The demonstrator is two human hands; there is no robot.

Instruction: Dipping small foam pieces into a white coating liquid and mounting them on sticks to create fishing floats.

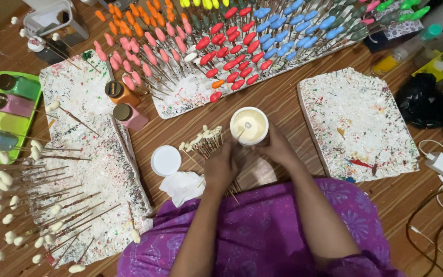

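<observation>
The left hand has its fingers clamped on a bundle of bud-tipped sticks just left of the open paint jar, which the right hand wraps, fingers closed. The sticks look light, thin and likely snappable; gripping low on the shafts suits them.

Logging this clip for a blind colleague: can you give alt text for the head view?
Left hand grips a bundle of white-tipped sticks while the right hand holds an open jar of cream paint on a wooden floor. Ahead, a foam board holds rows of painted sticks; the lid lies nearby.
</observation>
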